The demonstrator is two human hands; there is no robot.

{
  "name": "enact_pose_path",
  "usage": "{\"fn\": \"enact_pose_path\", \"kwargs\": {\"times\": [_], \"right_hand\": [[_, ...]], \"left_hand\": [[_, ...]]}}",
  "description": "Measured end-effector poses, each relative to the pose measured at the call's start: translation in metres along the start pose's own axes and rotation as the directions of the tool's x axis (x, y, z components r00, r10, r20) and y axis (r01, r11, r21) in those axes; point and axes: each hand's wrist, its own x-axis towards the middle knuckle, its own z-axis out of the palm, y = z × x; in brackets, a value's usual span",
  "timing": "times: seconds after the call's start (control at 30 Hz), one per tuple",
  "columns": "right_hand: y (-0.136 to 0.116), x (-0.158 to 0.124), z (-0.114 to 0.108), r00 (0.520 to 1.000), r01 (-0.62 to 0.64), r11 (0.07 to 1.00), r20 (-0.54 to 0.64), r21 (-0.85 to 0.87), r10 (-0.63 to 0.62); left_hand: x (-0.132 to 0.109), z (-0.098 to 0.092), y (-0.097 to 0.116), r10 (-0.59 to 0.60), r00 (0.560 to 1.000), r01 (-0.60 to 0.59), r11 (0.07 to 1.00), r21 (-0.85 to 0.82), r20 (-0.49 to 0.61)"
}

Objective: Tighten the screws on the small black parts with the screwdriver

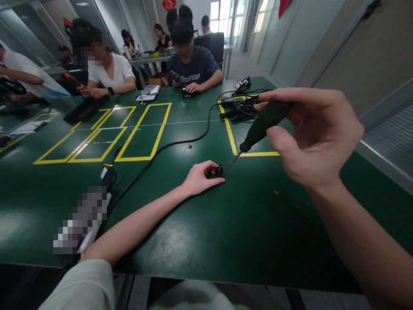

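Screwdriver (264,125) meets pinched part (219,171); shirt lettering (190,78) blurred.

Left hand (200,178) low and far forward, fingers (209,165) pinched; right hand (314,133) raised nearer, fingers curled in a grip.

bright windows (226,15) beyond green table (258,224)

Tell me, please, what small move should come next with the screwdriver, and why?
Probably seat the tip squarely before turning: the screwdriver in the right hand is held at a slant, its tip just at the small black part that the left hand pins to the green table.
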Motion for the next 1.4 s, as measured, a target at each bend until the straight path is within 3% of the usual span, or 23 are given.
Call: {"fn": "enact_pose_path", "kwargs": {"times": [0.23,0.5,0.63,0.73,0.97,1.1,1.2,1.4], "right_hand": [[0.005,0.004,-0.003,0.991,0.052,0.969,0.107,0.242,-0.08],[0.003,0.003,-0.001,0.992,0.019,0.97,0.118,0.243,-0.049],[-0.001,0.008,-0.007,0.987,0.145,0.983,0.053,0.11,-0.151],[-0.004,0.012,-0.013,0.989,0.146,0.989,-0.016,0.036,-0.145],[-0.008,0.013,-0.007,0.993,0.115,0.987,-0.035,0.109,-0.112],[-0.01,0.006,0.0,0.995,0.084,0.984,-0.059,0.158,-0.076],[-0.013,0.001,0.005,0.998,0.023,0.983,-0.057,0.18,-0.013],[-0.013,-0.002,0.012,0.995,0.05,0.987,-0.093,0.155,-0.036]], "left_hand": [[0.002,0.0,0.005,-0.017,1.0,0.017,1.0,-0.002,-0.004],[0.003,0.003,0.004,-0.031,1.0,0.031,0.998,-0.052,0.004],[0.003,0.003,0.004,-0.041,0.999,0.041,0.998,-0.054,0.004],[0.002,0.003,0.004,-0.054,0.999,0.054,0.997,-0.049,-0.002],[0.001,0.0,-0.001,-0.05,0.999,0.05,0.998,-0.037,0.002],[0.003,-0.009,-0.006,0.068,0.986,-0.041,0.984,-0.173,0.15],[0.005,-0.012,-0.008,0.077,0.97,-0.025,0.975,-0.222,0.229],[0.003,-0.007,-0.005,0.021,0.993,-0.014,0.998,-0.061,0.112]]}}
